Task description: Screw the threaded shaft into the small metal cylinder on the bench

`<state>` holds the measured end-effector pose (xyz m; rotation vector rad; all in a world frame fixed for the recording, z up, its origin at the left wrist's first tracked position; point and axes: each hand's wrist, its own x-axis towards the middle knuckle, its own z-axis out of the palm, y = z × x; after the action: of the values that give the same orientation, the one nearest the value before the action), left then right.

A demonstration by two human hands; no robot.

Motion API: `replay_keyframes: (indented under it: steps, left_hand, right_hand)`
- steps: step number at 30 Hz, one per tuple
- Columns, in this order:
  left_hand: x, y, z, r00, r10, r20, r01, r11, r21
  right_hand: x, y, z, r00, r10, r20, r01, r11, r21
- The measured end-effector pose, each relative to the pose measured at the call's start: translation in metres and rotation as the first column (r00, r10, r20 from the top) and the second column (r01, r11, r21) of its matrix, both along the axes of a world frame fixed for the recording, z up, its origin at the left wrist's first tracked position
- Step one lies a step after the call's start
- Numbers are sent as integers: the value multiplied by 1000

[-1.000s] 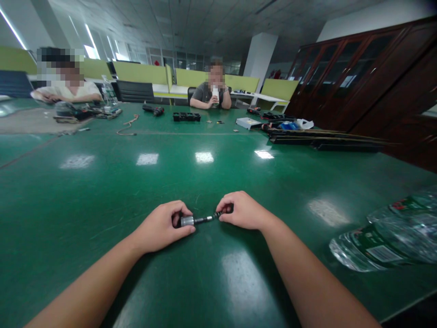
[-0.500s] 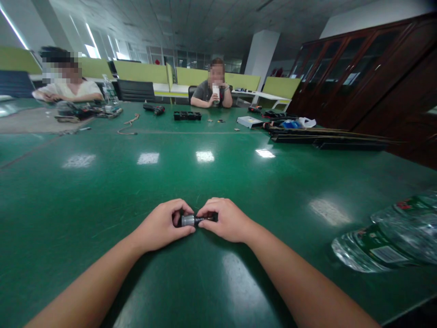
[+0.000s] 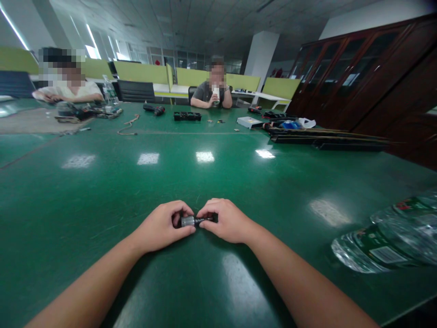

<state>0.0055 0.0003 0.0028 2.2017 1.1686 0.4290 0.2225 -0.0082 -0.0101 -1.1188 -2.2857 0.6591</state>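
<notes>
Between my hands, just above or on the green table (image 3: 191, 182), lies a small silver cylinder with a thin dark shaft (image 3: 188, 221), pointing sideways. My left hand (image 3: 167, 225) curls around its thick silver end, thumb below and fingers above. My right hand (image 3: 227, 221) closes thumb and fingers about the thin dark end on the right. Fingers partly cover both ends, and the exact kind of the part is too small to make out. The two hands nearly touch at the fingertips.
Large clear plastic bottles (image 3: 385, 246) lie at the right. Along the far side are a power drill (image 3: 154, 109), a black tray-like part (image 3: 187, 116), a white box (image 3: 249, 122) and long dark strips (image 3: 327, 138). Two people sit across the table; one holds a white cup (image 3: 215, 94).
My hands and the silver part stay almost in place, with only a very slight shift of the fingers. The person across still holds the cup.
</notes>
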Motion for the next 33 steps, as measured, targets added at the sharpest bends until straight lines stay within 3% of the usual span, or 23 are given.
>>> replay_keyframes:
  steps: [33]
  left_hand:
    - [1, 0, 0, 1000, -29, -2, 29, 999, 35]
  right_hand:
    - [1, 0, 0, 1000, 28, 2, -28, 999, 18]
